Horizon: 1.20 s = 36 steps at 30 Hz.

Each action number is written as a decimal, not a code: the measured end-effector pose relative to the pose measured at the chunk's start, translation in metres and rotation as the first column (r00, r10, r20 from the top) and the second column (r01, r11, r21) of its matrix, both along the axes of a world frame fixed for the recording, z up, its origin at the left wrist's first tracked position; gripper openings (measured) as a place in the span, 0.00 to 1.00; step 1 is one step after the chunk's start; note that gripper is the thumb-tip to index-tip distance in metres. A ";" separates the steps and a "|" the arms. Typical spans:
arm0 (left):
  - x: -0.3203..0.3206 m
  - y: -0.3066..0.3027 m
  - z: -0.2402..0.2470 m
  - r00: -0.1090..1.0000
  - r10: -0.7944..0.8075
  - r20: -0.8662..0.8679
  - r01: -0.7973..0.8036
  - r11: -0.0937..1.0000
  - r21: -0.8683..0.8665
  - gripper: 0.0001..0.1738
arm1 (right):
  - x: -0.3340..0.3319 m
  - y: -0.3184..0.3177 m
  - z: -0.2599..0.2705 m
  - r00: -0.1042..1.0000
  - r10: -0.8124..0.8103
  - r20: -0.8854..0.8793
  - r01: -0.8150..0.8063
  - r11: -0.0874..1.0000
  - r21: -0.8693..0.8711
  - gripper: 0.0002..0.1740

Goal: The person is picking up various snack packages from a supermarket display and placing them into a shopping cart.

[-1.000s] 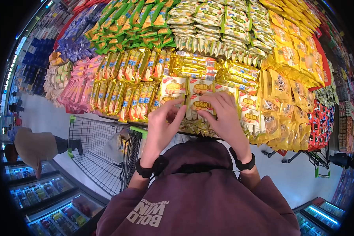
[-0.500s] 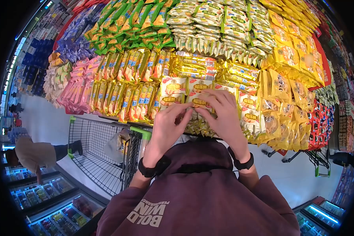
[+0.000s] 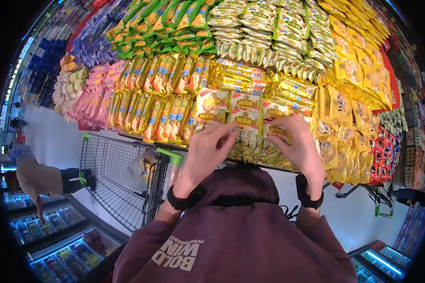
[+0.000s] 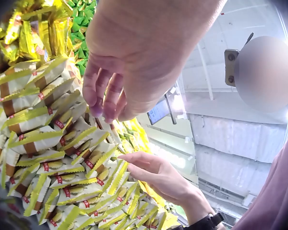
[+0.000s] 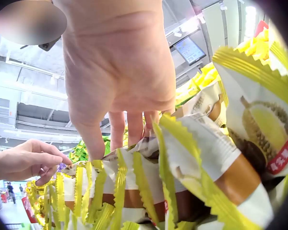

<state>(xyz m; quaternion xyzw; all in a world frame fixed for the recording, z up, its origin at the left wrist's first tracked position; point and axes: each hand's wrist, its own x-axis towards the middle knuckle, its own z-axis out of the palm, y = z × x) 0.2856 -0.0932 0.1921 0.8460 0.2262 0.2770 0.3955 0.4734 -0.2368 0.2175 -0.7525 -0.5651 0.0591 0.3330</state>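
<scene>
Small white and yellow snack packets (image 3: 244,120) with a durian picture (image 5: 264,122) lie in neat columns at the near middle of the display. My left hand (image 3: 208,150) is at the front of the middle column, index fingertip right at a packet's lower edge. In the left wrist view its fingers (image 4: 102,88) bend loosely over the stack. My right hand (image 3: 298,144) rests over the column to the right, thumb and index apart on the top packet. In the right wrist view its fingers (image 5: 117,129) reach down behind the packets, tips hidden.
Gold-wrapped bars (image 3: 167,118) lie left of the columns and yellow bags (image 3: 337,111) to the right. Green packs (image 3: 174,28) and white-green packs (image 3: 259,19) are piled behind. A shopping cart (image 3: 113,174) stands at the left, and another person (image 3: 42,179) leans over a freezer.
My right hand has moved right, from the middle column to the one beside it. My left hand has shifted right to the middle column's front edge. The other person bends further over the freezer.
</scene>
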 end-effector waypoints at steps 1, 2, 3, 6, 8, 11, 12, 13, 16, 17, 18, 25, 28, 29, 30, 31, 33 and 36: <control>0.000 -0.001 -0.001 1.000 -0.002 0.003 0.002 1.000 0.003 0.12 | -0.001 0.001 -0.002 1.000 0.009 -0.011 -0.009 1.000 -0.004 0.17; 0.001 -0.001 -0.001 1.000 -0.004 0.008 0.004 1.000 0.007 0.12 | -0.001 0.001 -0.003 1.000 0.017 -0.022 -0.017 1.000 -0.008 0.17; 0.001 -0.001 0.000 1.000 -0.005 0.004 0.005 1.000 0.005 0.12 | -0.001 0.001 -0.002 1.000 0.020 -0.016 -0.020 0.999 -0.030 0.17; 0.001 -0.002 0.001 1.000 -0.006 -0.005 0.006 1.000 0.001 0.12 | 0.000 0.002 0.002 0.999 0.032 -0.018 -0.033 0.997 -0.072 0.18; 0.000 -0.002 0.000 1.000 -0.007 -0.008 0.007 1.000 0.003 0.12 | 0.000 0.002 0.003 0.998 0.040 -0.043 -0.043 0.997 -0.069 0.18; 0.000 -0.003 0.003 1.000 -0.001 -0.011 0.001 1.000 -0.012 0.12 | 0.001 0.002 0.004 0.997 0.051 -0.055 -0.055 0.995 -0.081 0.18; -0.001 -0.003 0.003 1.000 0.005 -0.005 -0.005 1.000 -0.030 0.12 | 0.001 0.002 0.004 0.998 0.047 -0.053 -0.051 0.995 -0.080 0.18; -0.001 -0.002 0.003 1.000 0.012 0.002 -0.012 0.999 -0.049 0.12 | 0.001 0.002 0.003 0.998 0.044 -0.049 -0.047 0.996 -0.079 0.18; -0.003 0.007 0.008 0.995 0.078 0.060 -0.078 0.997 0.002 0.12 | 0.000 0.001 0.004 0.999 0.039 -0.032 -0.041 0.997 -0.063 0.17; -0.003 0.013 0.010 0.991 0.106 0.087 -0.109 0.993 0.037 0.12 | 0.000 0.001 0.004 0.999 0.038 -0.025 -0.039 0.998 -0.055 0.17; -0.004 0.022 0.010 0.989 0.108 0.099 -0.124 0.978 0.166 0.13 | -0.001 0.001 0.006 0.999 0.024 -0.043 -0.027 0.998 -0.051 0.17; 0.003 0.053 0.013 0.997 0.056 -0.060 -0.020 0.880 0.474 0.22 | -0.012 0.008 0.009 0.995 -0.005 -0.095 0.013 0.996 0.092 0.13; 0.011 0.052 0.012 0.989 0.050 -0.138 0.023 0.875 0.484 0.26 | -0.016 0.011 0.005 0.996 0.053 -0.069 -0.040 0.984 0.176 0.11; 0.013 0.050 0.011 0.988 0.053 -0.143 0.021 0.882 0.470 0.27 | -0.017 0.011 0.004 0.995 0.078 -0.056 -0.065 0.977 0.203 0.11; 0.015 0.049 0.010 0.987 0.056 -0.150 0.019 0.889 0.457 0.28 | -0.018 0.011 0.003 0.995 0.079 -0.066 -0.065 0.979 0.193 0.10; 0.017 0.049 0.009 0.987 0.050 -0.151 0.027 0.884 0.466 0.28 | -0.020 0.010 0.002 0.994 0.080 -0.076 -0.065 0.981 0.183 0.10; 0.020 0.049 0.008 0.987 0.041 -0.153 0.039 0.875 0.483 0.29 | -0.021 0.009 0.001 0.992 0.083 -0.092 -0.065 0.982 0.175 0.10; 0.022 0.051 0.005 0.983 0.041 -0.179 0.048 0.883 0.468 0.29 | -0.022 0.007 -0.001 0.991 0.085 -0.105 -0.065 0.981 0.181 0.09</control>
